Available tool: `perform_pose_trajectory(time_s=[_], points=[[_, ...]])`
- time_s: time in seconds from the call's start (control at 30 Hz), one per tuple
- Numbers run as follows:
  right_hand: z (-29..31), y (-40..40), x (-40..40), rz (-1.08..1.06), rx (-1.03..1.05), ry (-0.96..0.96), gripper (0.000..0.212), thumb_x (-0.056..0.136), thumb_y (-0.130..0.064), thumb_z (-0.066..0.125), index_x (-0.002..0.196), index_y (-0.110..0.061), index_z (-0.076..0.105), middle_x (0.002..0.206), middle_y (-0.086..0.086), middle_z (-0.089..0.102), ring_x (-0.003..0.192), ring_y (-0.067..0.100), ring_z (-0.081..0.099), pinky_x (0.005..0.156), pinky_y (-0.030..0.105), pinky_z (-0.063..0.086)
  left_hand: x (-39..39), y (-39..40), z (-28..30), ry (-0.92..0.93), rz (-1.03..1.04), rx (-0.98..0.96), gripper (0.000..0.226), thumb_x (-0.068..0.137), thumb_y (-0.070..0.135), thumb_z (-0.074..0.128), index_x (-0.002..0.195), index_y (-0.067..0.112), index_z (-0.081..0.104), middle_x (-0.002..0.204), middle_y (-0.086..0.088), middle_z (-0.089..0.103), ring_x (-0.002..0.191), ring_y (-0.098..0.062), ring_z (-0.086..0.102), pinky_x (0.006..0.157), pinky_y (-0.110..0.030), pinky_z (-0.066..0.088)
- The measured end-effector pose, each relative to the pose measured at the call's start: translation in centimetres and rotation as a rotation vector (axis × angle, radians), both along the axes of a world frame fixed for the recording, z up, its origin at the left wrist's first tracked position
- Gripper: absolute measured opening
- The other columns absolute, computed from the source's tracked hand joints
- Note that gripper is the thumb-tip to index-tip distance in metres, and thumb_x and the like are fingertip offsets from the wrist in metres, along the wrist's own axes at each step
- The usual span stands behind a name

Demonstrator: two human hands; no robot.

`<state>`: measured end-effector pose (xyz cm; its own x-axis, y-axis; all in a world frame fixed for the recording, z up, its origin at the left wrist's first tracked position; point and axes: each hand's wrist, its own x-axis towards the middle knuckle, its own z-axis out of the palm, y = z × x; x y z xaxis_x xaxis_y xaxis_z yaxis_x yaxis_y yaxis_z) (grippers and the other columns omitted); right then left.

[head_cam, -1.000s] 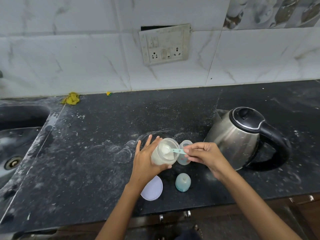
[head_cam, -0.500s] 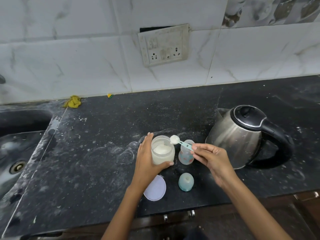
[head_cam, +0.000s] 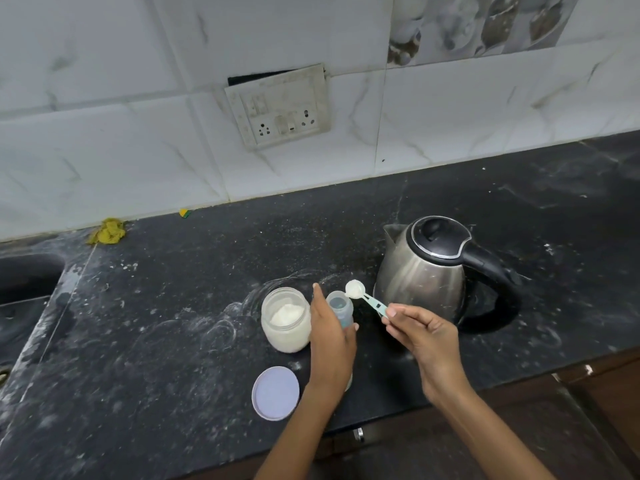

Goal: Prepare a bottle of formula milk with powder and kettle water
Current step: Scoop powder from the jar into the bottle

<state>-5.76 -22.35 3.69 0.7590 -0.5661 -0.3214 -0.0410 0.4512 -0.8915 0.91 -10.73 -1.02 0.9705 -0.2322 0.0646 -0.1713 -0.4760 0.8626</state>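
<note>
The right hand (head_cam: pixel 420 336), at lower right of centre in the frame, pinches the handle end of a small teal scoop (head_cam: pixel 367 299) between thumb and curled fingers. The scoop's long axis runs from that hand up and to the left, and its bowl, heaped with white powder, hangs just above and to the right of the open mouth of the baby bottle (head_cam: pixel 341 308). The left hand (head_cam: pixel 332 337) stands just left of the right one, wrapped round the bottle's body from the left, thumb side up and fingertips showing at the bottle's right edge; it holds the bottle upright on the desk (head_cam: pixel 173 341). The coming move looks to turn on that small offset: the bowl has to travel a little left and down before it tips, and the bottle's mouth is narrow, so powder could spill over the rim. The right hand is the nearer to that job, as it already carries the load. Just left of the left hand stands the open powder jar (head_cam: pixel 285 320), partly full, with its pale round lid (head_cam: pixel 276 393) lying flat below it in the frame. The steel kettle (head_cam: pixel 436 268), lid closed and black handle pointing right, stands behind the right hand, its water judged not yet used.
</note>
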Motion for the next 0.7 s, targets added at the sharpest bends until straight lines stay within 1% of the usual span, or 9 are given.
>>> perform_pose_trajectory(time_s=[0.03,0.1,0.13,0.2,0.27,0.37,0.53,0.63,0.7], points=[[-0.1,-0.1,-0.1,0.005,-0.003,0.002,0.008,0.082,0.000,0.071,0.089,-0.001,0.073,0.075,0.010,0.075,0.070,0.011,0.071,0.063,0.014,0.056,0.2,-0.3,0.0,0.030,0.023,0.003,0.089,0.084,0.005,0.065,0.150,0.007,0.005,0.149,-0.012,0.035,0.136,-0.022,0.035,0.108,-0.017,0.023],[-0.2,-0.2,-0.1,0.010,-0.006,0.006,0.009,0.081,0.001,0.071,0.089,0.000,0.073,0.075,0.011,0.075,0.069,0.011,0.071,0.063,0.014,0.056,0.5,-0.7,0.0,0.055,0.063,-0.001,0.089,0.083,0.007,0.066,0.150,0.010,0.009,0.138,-0.009,0.050,0.123,-0.021,0.050,0.103,-0.022,0.036],[-0.3,-0.3,-0.2,0.012,-0.004,0.009,0.009,0.081,0.001,0.071,0.089,0.000,0.073,0.075,0.010,0.075,0.069,0.011,0.071,0.062,0.014,0.056,0.6,-0.9,0.1,0.052,0.078,-0.014,0.087,0.083,0.007,0.067,0.150,0.010,0.012,0.131,-0.005,0.055,0.116,-0.018,0.053,0.097,-0.020,0.038],[-0.4,-0.4,-0.2,0.022,-0.006,0.009,0.009,0.081,0.002,0.071,0.090,0.001,0.073,0.074,0.010,0.075,0.069,0.010,0.071,0.062,0.014,0.056,0.5,-1.0,0.5,0.052,0.097,-0.049,0.085,0.079,0.004,0.071,0.147,0.010,0.020,0.115,0.006,0.058,0.103,-0.011,0.056,0.085,-0.012,0.036],[-0.5,-0.6,-0.3,0.035,-0.018,0.007,0.009,0.081,0.002,0.071,0.090,0.001,0.073,0.074,0.010,0.075,0.068,0.010,0.071,0.062,0.015,0.056,0.4,-0.9,0.9,0.051,0.096,-0.064,0.086,0.073,0.003,0.076,0.143,0.011,0.028,0.106,0.012,0.058,0.096,-0.009,0.056,0.082,-0.013,0.038],[-0.4,-1.0,-0.4,0.062,-0.048,0.007,0.009,0.080,0.003,0.071,0.088,-0.001,0.073,0.074,0.011,0.075,0.069,0.010,0.072,0.063,0.015,0.056,0.3,-0.5,1.0,0.057,0.085,-0.057,0.083,0.068,0.003,0.080,0.138,0.012,0.035,0.104,0.014,0.059,0.094,-0.007,0.058,0.085,-0.019,0.044],[-0.4,-1.7,-0.5,0.110,-0.138,0.025,0.008,0.080,0.003,0.072,0.085,-0.002,0.074,0.072,0.011,0.075,0.067,0.010,0.071,0.059,0.016,0.057,0.1,0.2,1.0,0.016,0.074,-0.040,0.078,0.065,0.005,0.082,0.133,0.012,0.042,0.110,0.008,0.061,0.100,-0.012,0.058,0.089,-0.021,0.043],[-0.5,-2.1,-0.3,0.152,-0.230,0.034,0.008,0.080,0.003,0.073,0.082,-0.005,0.075,0.071,0.011,0.074,0.066,0.012,0.070,0.056,0.018,0.056,-0.1,0.2,1.0,-0.036,0.057,-0.001,0.075,0.064,0.007,0.082,0.130,0.014,0.046,0.117,0.000,0.063,0.106,-0.016,0.058,0.092,-0.024,0.044],[-0.5,-2.4,-0.1,0.177,-0.343,0.037,0.011,0.079,0.003,0.074,0.079,-0.009,0.075,0.067,0.008,0.074,0.063,0.013,0.068,0.057,0.021,0.057,-0.2,0.3,1.2,-0.092,0.055,0.019,0.070,0.064,0.007,0.082,0.126,0.013,0.050,0.116,-0.002,0.064,0.105,-0.017,0.059,0.091,-0.024,0.044]])
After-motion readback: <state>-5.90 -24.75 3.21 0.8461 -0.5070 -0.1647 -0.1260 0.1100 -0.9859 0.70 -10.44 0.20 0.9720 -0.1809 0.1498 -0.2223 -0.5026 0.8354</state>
